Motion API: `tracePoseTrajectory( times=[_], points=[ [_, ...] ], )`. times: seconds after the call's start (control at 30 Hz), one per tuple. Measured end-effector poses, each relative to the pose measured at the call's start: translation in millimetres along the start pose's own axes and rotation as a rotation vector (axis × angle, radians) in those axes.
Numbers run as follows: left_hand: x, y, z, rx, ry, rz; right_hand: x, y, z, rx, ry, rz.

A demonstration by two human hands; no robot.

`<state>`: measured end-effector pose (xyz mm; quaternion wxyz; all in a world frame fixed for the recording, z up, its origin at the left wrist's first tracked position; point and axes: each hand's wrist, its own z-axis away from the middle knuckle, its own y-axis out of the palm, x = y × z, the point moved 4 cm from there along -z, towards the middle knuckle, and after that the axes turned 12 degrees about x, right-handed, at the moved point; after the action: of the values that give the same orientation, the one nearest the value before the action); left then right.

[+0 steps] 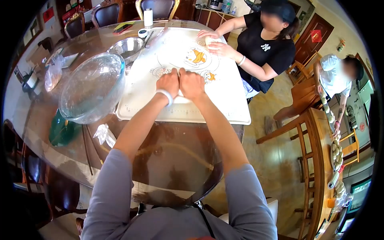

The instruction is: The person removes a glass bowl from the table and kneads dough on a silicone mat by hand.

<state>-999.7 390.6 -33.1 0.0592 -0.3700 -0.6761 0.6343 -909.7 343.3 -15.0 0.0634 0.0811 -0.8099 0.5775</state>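
Note:
My left hand [168, 83] and my right hand [192, 83] are side by side, knuckles nearly touching, on a white printed kneading mat [224, 105]. Both have their fingers curled down. A little pale material shows between my wrists, but what lies under the fingers is hidden. Cartoon figures and a ruled edge are printed on the mat. Left of my forearm, a large clear glass bowl [93, 90] stands tilted, with a steel bowl [127, 47] behind it.
Across the mat's far right corner, another person's hands [222, 49] hold a pale dough piece [209, 41]. Chopsticks [87, 150], a crumpled tissue [105, 135] and a green object [62, 129] lie at left. A third person stands by a wooden table [320, 132] bearing several pale pieces.

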Motion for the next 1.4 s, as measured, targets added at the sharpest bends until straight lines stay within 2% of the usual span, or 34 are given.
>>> tracePoseTrajectory(
  times=[0.07,0.1,0.2,0.23,0.33,0.37,0.47,0.57,0.67,0.7,0.8,0.83,0.93,0.97,1.07,1.33,1.4],
  points=[
    [-1.4,-3.0,-0.4,0.070,-0.044,0.010,-4.2,0.5,-3.9,0.044,0.096,0.026],
    [1.4,-1.7,-0.7,0.096,-0.060,0.036,-8.2,-0.1,-3.0,0.101,0.200,-0.062],
    [-7.8,-14.1,24.8,0.100,0.031,0.141,-21.4,-5.1,19.0,0.059,0.416,-0.266],
    [-13.2,-18.5,33.9,0.097,0.062,0.103,-20.5,-12.0,30.8,0.110,0.437,-0.289],
    [-34.4,-17.4,53.6,-0.114,0.254,-0.232,-20.9,-1.2,50.8,-0.005,0.223,-0.217],
    [-42.1,-17.1,55.6,-0.023,0.248,-0.297,-20.3,-0.9,53.9,-0.021,0.253,-0.233],
    [-53.1,-23.7,62.3,-0.069,0.282,-0.274,-20.6,-12.4,59.5,0.108,0.361,-0.248],
    [-51.3,-34.0,62.6,-0.052,0.120,-0.092,-7.3,-43.8,58.0,-0.001,0.311,-0.195],
    [-45.1,-35.5,53.7,0.008,0.002,-0.041,-9.6,-51.0,44.1,0.016,0.326,-0.192],
    [-41.7,-32.2,49.2,0.115,-0.003,-0.026,-10.4,-44.7,40.1,0.064,0.309,-0.163],
    [-42.0,-16.4,43.2,-0.058,0.085,-0.102,-2.1,-27.9,41.2,0.175,0.312,-0.035],
    [-40.6,-6.7,37.7,0.035,0.098,-0.159,0.3,-16.5,43.2,0.142,0.277,0.024],
    [-37.6,7.3,29.6,-0.018,0.046,-0.069,-9.5,-1.7,41.8,-0.213,0.094,0.157],
    [-37.2,9.1,23.7,0.042,0.069,-0.120,-15.1,2.5,36.6,-0.142,0.086,0.210],
    [-37.8,5.2,14.1,0.147,0.039,-0.121,-20.4,3.2,24.0,0.065,0.202,0.050],
    [-36.5,-2.9,12.7,0.187,-0.040,-0.040,-25.7,4.2,15.5,0.105,0.278,-0.027],
    [-29.2,-5.7,21.7,0.128,-0.081,0.059,-27.0,0.5,22.3,0.074,0.321,-0.215]
  ],
)
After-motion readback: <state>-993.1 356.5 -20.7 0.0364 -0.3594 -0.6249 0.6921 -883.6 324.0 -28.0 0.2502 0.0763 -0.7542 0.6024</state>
